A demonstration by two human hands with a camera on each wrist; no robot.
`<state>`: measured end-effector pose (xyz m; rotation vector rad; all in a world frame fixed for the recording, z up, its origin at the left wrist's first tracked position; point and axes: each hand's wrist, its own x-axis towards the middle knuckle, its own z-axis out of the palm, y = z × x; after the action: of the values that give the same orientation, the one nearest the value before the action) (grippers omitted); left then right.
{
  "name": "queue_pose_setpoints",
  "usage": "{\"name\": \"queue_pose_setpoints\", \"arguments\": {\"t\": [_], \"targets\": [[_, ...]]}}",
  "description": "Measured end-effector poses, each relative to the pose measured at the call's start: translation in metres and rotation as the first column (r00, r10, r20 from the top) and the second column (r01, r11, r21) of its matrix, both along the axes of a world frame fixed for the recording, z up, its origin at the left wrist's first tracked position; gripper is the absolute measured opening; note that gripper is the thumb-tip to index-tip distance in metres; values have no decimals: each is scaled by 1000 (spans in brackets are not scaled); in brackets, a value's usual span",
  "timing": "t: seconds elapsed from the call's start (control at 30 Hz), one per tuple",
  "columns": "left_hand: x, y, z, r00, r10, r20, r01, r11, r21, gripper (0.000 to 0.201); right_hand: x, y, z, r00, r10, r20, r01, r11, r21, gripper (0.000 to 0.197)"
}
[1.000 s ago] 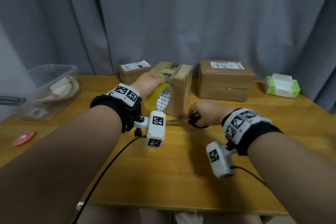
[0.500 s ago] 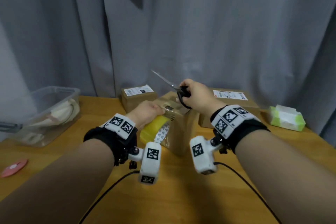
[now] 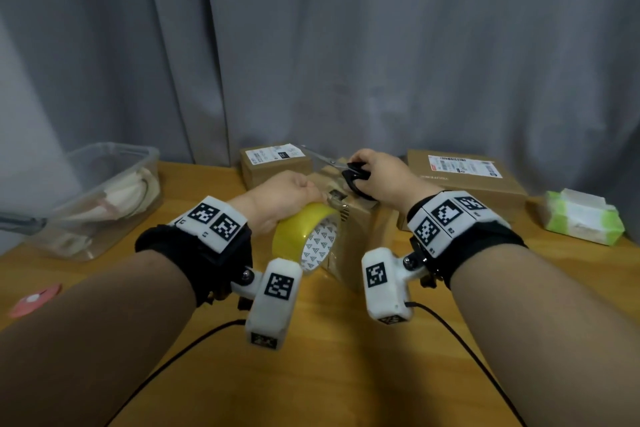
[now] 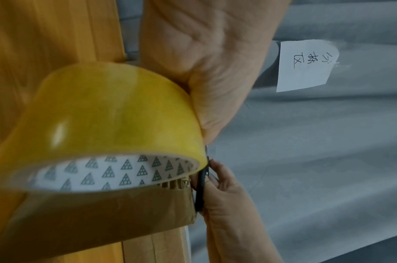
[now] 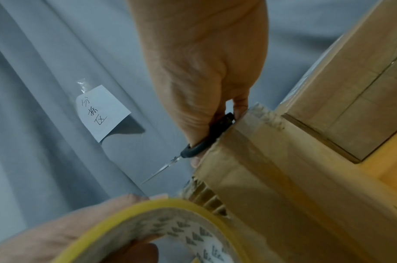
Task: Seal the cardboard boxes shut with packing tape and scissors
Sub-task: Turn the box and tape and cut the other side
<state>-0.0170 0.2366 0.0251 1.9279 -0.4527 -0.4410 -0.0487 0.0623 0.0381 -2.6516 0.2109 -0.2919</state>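
Your left hand (image 3: 287, 192) is curled round the yellow tape roll (image 3: 306, 236), pressing it against the near top edge of the middle cardboard box (image 3: 349, 239) on the worktop (image 3: 311, 357). Your right hand (image 3: 384, 177) is clamped on the black handles of the scissors (image 3: 346, 170), held over the box top with the blades pointing away to the left, towards the small box (image 3: 273, 163) behind.

The likeliest trouble is the cut. If the strip between roll and box goes slack, the film may fold back and stick to itself, or the blades may chew it instead of shearing. I cannot tell from these views whether the blades are parted. Your left fingertips (image 5: 157, 196) sit close under the blade tip, so a hurried snip could nick them. Lift the roll too hard and the light box could tip.

The tape is glossy and translucent, wound on a white card core printed with grey triangles. The box is matt brown, and its torn corner shows corrugated fluting. The blades are thin bright steel.
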Motion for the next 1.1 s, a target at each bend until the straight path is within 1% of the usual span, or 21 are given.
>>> {"name": "queue_pose_setpoints", "arguments": {"t": [0.1, 0.2, 0.23, 0.3, 0.4, 0.47, 0.5, 0.57, 0.67, 0.77, 0.83, 0.9, 0.93, 1.03, 1.07, 1.1], "targets": [[2, -2, 5, 997, 13, -71, -14, 1000, -24, 12, 1, 0, -2, 1000, -14, 3, 14, 999, 31, 36], [4, -1, 8, 992, 24, -126, -23, 1000, 12, 5, 2, -1, -5, 1000, -16, 14, 15, 998, 65, 35], [4, -1, 9, 991, 24, -132, -18, 999, 47, 8, 2, -2, -6, 1000, -17, 18, 16, 997, 75, 35], [3, -1, 10, 989, 28, -147, -10, 992, 122, 25, 2, -2, -8, 999, -20, 27, 18, 996, 87, 35], [1, -1, 13, 986, 24, -166, 5, 985, 171, 42, 0, -1, -8, 999, -18, 31, 15, 996, 93, 35], [1, 0, 19, 990, 9, -143, 20, 979, 201, 41, -1, 0, -8, 999, -11, 34, 8, 997, 79, 34], [1, 1, 21, 993, 4, -119, 20, 980, 197, 35, -1, 1, -8, 999, -11, 33, 9, 998, 64, 34], [0, 2, 23, 993, 1, -118, 16, 990, 141, 21, -2, 0, -8, 1000, -10, 29, 9, 999, 46, 34], [-3, 1, 16, 988, 22, -151, -12, 998, 67, 13, -1, -3, -10, 1000, -5, 30, 3, 998, 62, 34], [-3, 0, 8, 981, 38, -188, -41, 999, -7, 12, 0, -5, -12, 999, -5, 36, 2, 996, 93, 33], [-4, 0, 5, 976, 48, -213, -62, 996, -59, 12, 0, -5, -10, 999, -2, 34, -3, 989, 146, 34], [-9, -3, 3, 972, 57, -226, -85, 989, -118, 8, -4, -6, -6, 999, 27, 32, -33, 980, 195, 34], [-12, -5, 2, 972, 68, -224, -101, 985, -138, 6, -8, -7, -3, 998, 55, 44, -63, 970, 233, 33], [-19, -11, 2, 972, 112, -208, -150, 973, -178, 6, -36, -9, 16, 991, 110, 79, -132, 907, 401, 32], [-21, -12, 2, 972, 130, -198, -166, 970, -180, 7, -50, -10, 23, 990, 130, 50, -140, 902, 408, 33], [-22, -14, 2, 973, 137, -188, -171, 970, -173, 8, -64, -13, 28, 987, 160, -16, -141, 911, 388, 34]]}}
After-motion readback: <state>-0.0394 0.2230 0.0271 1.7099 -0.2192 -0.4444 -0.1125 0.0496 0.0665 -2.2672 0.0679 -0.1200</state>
